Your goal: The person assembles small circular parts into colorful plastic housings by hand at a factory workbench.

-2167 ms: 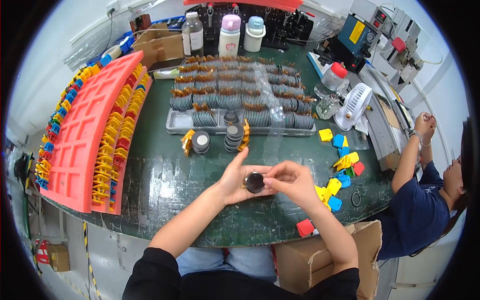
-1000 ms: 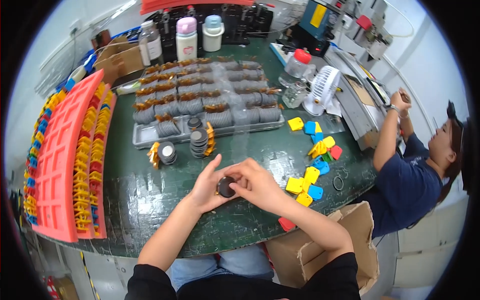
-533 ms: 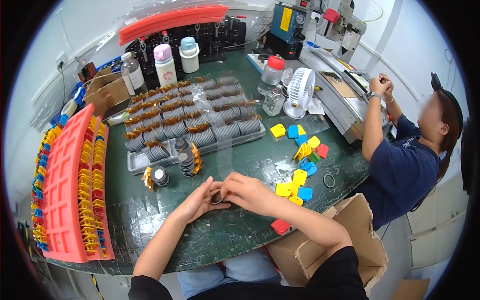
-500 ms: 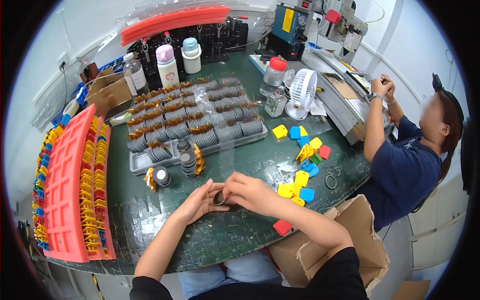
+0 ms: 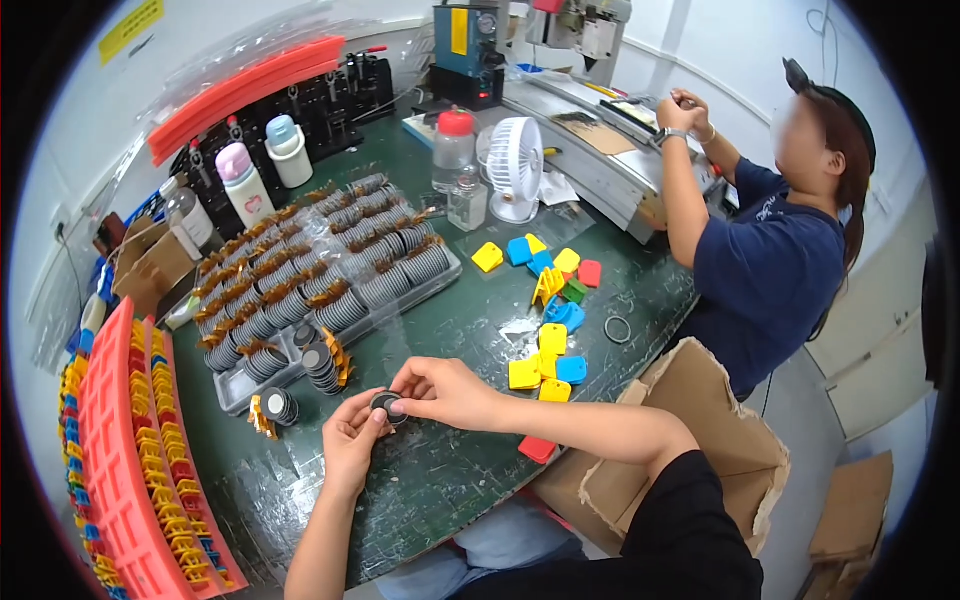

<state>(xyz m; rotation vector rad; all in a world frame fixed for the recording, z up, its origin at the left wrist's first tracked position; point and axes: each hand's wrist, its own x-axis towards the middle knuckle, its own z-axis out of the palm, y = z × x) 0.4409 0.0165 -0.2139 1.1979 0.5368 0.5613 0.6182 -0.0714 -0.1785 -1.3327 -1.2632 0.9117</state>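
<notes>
A dark round disc (image 5: 388, 404) with a greyer middle is pinched between my two hands above the near part of the green table (image 5: 420, 490). My left hand (image 5: 350, 437) grips its left side with thumb and fingers. From the right, my right hand (image 5: 445, 393) has thumb and fingertips on the same disc. Just beyond my left hand stand a small stack of grey discs (image 5: 320, 366) with amber tabs and a shorter, leaning stack (image 5: 279, 405). Behind them, a clear plastic tray (image 5: 425, 280) holds rows of similar discs with amber tabs sticking out.
Loose yellow tags (image 5: 524, 374), blue tags (image 5: 571, 370) and a red tag (image 5: 538, 449) lie to the right. A white fan (image 5: 515, 165) stands farther back. Red-pink racks (image 5: 120, 450) edge the left. An open cardboard box (image 5: 700, 450) and a co-worker (image 5: 770, 240) are at right.
My view has turned to the right, so the table things sit farther left. The disc, cupped in my left hand before, now shows its flat face between both hands' fingertips.
</notes>
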